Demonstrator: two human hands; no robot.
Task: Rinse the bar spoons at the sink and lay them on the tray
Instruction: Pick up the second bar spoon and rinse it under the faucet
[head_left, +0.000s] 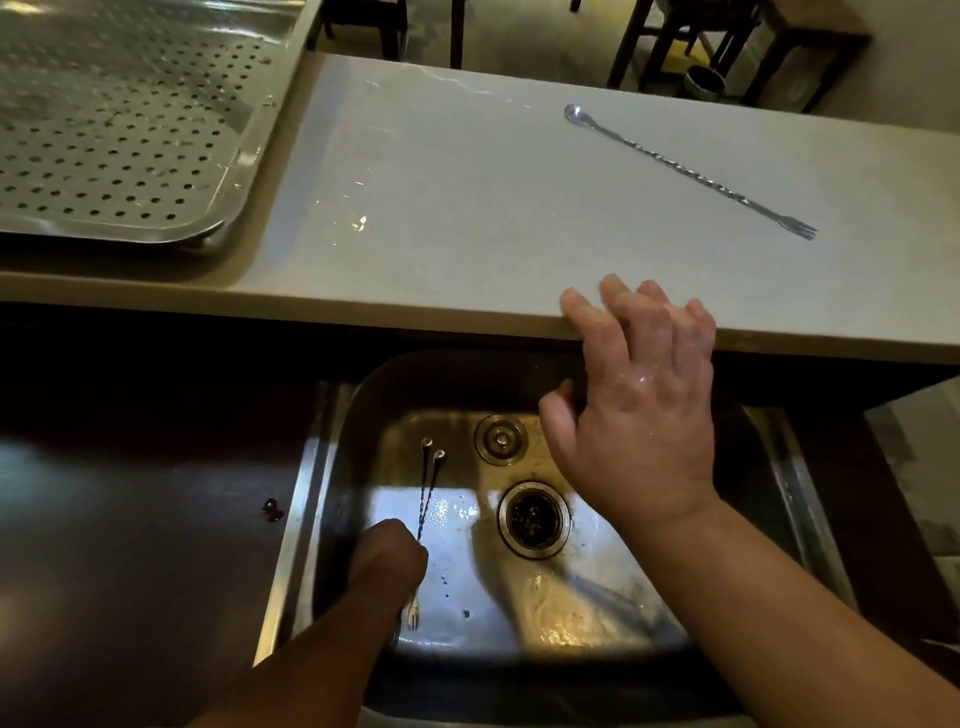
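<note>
The left hand (387, 558) is gripping two bar spoons (429, 488) low in the sink (332, 467), while the right hand (636, 410) is hanging spread-fingered over the counter (467, 208) edge, a third spoon (691, 171) lying far right.

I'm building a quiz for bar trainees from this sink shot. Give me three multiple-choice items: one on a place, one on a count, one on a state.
1. Where does the lone bar spoon lie?
A. on the counter
B. on the tray
C. in the sink

2. How many spoons does the left hand hold in the sink?
A. none
B. two
C. four

3. What is the state of the perforated tray?
A. stacked with glasses
B. full of spoons
C. no spoons on it

Key:
1 A, it rests on the pale counter, beyond the right hand.
2 B, the held spoons show two rounded ends side by side.
3 C, only its holed surface shows in the part in view.
</note>
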